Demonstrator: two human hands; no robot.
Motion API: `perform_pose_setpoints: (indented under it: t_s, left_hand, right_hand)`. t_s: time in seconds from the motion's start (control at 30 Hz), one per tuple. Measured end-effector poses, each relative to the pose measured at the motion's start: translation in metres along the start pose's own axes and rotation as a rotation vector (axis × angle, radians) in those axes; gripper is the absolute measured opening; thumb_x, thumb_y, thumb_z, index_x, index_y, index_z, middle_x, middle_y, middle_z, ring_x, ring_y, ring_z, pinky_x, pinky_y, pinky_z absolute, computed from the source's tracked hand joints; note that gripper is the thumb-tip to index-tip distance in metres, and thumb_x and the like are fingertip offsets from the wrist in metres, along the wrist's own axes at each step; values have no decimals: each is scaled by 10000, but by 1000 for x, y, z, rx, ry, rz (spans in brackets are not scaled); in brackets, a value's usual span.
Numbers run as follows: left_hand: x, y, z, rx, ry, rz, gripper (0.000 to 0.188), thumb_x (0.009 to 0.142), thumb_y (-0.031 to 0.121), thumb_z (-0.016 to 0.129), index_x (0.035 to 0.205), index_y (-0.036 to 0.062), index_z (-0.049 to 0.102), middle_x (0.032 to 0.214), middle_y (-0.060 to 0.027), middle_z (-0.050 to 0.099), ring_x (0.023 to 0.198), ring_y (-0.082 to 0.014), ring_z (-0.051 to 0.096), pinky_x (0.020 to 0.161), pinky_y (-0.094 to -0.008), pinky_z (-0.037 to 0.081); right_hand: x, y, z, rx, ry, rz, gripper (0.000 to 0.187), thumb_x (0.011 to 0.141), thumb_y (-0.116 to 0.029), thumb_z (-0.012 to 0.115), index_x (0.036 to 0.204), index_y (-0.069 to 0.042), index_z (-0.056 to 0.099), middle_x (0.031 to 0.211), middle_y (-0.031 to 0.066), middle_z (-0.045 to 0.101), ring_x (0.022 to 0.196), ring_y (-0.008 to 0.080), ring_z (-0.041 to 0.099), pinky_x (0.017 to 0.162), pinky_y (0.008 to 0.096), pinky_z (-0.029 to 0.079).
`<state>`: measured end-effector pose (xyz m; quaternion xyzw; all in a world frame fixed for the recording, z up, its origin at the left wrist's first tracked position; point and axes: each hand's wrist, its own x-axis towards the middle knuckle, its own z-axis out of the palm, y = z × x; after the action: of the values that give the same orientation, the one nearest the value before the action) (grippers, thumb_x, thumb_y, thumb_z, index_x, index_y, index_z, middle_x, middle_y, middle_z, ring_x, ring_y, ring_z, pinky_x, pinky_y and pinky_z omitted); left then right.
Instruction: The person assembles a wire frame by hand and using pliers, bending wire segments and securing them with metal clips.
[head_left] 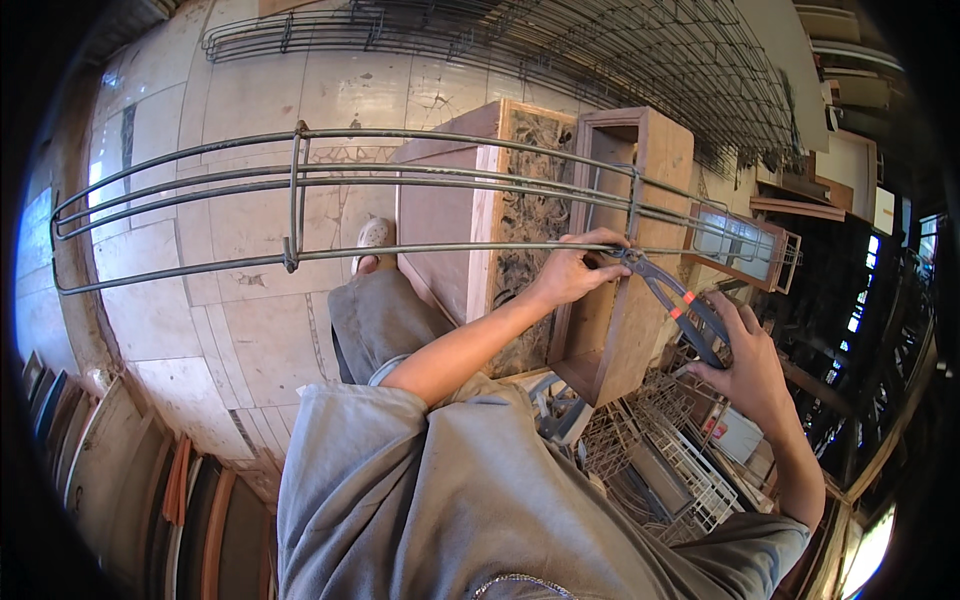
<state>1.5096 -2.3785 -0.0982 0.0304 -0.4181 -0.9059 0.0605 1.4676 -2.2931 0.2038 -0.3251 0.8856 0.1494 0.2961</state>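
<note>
A long, narrow cage of steel bars (420, 250) stretches across in front of me, with square ties crossing it. My left hand (583, 270) is closed around the nearest bar beside the right-hand tie (634, 200); whether it also pinches a thin wire is too small to tell. Dark pincers (655, 285) with orange bands on the handles meet the bar right at those fingertips. Around their handles, which are spread apart, curl the fingers and thumb of my right hand (745, 360). The pincer jaws are partly hidden by the joint.
Beneath the cage stand an open wooden box (655, 160) and a wooden piece with a dark patterned panel (525, 190). More steel cages (600, 60) are stacked at the back. Wire racks (680, 460) lie at lower right, and boards (110, 440) lean at left.
</note>
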Motion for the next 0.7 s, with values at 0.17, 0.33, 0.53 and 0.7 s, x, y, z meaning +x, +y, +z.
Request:
perform_pose_setpoints:
  t_s: [0.17, 0.33, 0.53, 0.7]
  left_hand:
    - [2, -1, -3, 18, -18, 18, 391, 792, 122, 807, 1123, 23, 626, 1067, -116, 706, 812, -178, 712, 702, -289, 574]
    - [-1, -4, 3, -16, 54, -18, 440, 806, 129, 801, 1156, 26, 556, 1048, -120, 677, 735, -165, 700, 628, -283, 539]
    - [-11, -2, 8, -32, 65, -133, 389, 839, 159, 783, 1120, 15, 555, 962, -98, 619, 625, -139, 639, 567, -301, 492]
    - [-8, -2, 5, 107, 61, 10, 370, 850, 117, 775, 1114, 12, 538, 853, -56, 634, 584, -85, 603, 497, -240, 454]
  right_hand:
    - [-16, -5, 17, -513, 39, 1, 557, 813, -182, 714, 1321, -45, 531, 1117, 158, 592, 995, 318, 630, 821, 459, 520]
    - [-15, -13, 16, -984, 348, -234, 535, 850, -163, 665, 1356, -37, 545, 1207, 152, 593, 1006, 281, 592, 855, 469, 502]
    - [-16, -11, 10, -810, 227, -196, 598, 831, -238, 716, 1339, 20, 537, 1155, 211, 573, 939, 327, 578, 802, 443, 484]
    - [-13, -1, 14, -352, 203, -69, 515, 841, -220, 733, 1248, 55, 581, 954, 182, 631, 746, 300, 608, 627, 387, 495]
